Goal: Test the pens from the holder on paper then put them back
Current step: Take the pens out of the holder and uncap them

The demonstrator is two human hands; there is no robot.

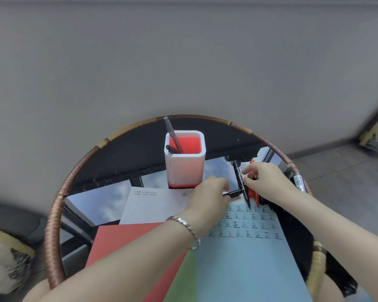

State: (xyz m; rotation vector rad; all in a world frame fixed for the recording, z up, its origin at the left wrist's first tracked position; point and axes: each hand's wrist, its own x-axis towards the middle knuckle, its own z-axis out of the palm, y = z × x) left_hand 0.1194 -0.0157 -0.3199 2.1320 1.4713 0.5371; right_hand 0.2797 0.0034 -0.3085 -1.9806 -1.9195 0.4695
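Grey wall [183, 62] beyond the left hand [207, 192]; tiled floor [336, 168] right of the right hand [264, 182]; rattan-rimmed glass table [52, 214] beneath both.

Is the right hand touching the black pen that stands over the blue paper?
Touching. The head view shows fingers of the right hand pinching the black pen partway along its barrel.

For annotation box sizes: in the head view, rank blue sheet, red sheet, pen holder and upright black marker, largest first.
1. blue sheet; nearest the camera, which flatters it.
2. red sheet, partly hidden.
3. pen holder.
4. black marker.
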